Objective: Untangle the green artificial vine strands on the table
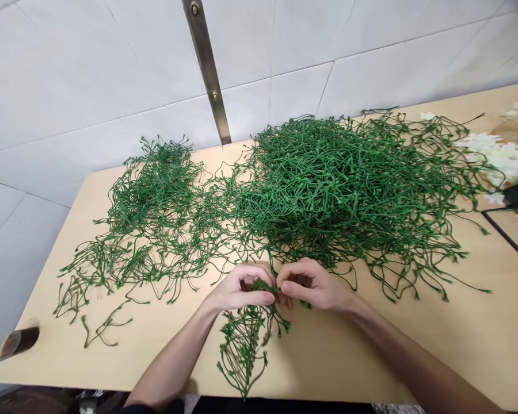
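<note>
A green stem bunch (244, 345) lies nearest, on the desk (414, 356) by its front edge. Its top is pinched by both hands — left hand (242, 290) and right hand (313, 286), each grip closed on it. Behind sit two stem heaps — a large pile (349, 184) and a smaller one (155, 213). White petals (501, 155) lie far right.

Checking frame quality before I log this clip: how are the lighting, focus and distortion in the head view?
Head view: even, soft light with faint shadows under the hands; the left hand, right hand and green stem bunch they pinch are sharp; wide-angle bend curves the table edges and wall tiles; white petals at the right edge look slightly overexposed.
</note>
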`<action>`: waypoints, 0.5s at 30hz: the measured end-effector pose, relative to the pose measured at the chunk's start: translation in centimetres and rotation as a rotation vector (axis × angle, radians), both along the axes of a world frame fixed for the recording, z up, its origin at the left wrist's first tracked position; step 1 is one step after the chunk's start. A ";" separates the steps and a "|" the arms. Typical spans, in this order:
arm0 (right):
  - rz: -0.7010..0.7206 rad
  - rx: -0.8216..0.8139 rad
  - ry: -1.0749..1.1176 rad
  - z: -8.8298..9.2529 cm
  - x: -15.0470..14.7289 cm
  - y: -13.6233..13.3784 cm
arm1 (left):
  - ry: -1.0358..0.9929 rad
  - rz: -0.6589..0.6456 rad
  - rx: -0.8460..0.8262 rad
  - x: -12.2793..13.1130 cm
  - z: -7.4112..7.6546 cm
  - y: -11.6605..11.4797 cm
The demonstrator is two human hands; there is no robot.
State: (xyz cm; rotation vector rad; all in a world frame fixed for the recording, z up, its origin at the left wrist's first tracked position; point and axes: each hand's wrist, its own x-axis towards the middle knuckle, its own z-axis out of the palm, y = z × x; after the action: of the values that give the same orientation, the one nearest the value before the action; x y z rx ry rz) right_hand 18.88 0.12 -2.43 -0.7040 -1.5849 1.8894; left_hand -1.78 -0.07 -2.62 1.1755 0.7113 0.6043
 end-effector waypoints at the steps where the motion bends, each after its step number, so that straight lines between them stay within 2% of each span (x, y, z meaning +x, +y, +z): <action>1: -0.006 -0.017 -0.005 -0.1 0.1 0.0 | -0.005 0.004 -0.006 0.0 -0.1 0.0; 5: -0.030 -0.038 -0.036 -0.3 0.2 0.1 | 0.055 0.014 -0.156 -0.4 -0.4 -0.2; 8: -0.078 0.023 -0.101 -0.3 0.2 0.1 | 0.059 0.027 -0.167 -0.5 -0.5 -0.3; 12: -0.219 0.280 -0.189 -0.4 0.0 0.1 | 0.049 0.053 -0.158 -0.3 -0.4 -0.2; 15: -0.346 0.478 -0.094 -0.5 -0.1 0.3 | 0.064 0.084 -0.175 0.0 -0.4 -0.2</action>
State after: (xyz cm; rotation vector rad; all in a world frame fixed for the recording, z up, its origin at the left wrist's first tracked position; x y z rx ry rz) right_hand 18.80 0.40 -2.89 -0.7948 -1.7507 1.1863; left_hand -1.83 -0.24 -3.00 1.0101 0.8548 0.5642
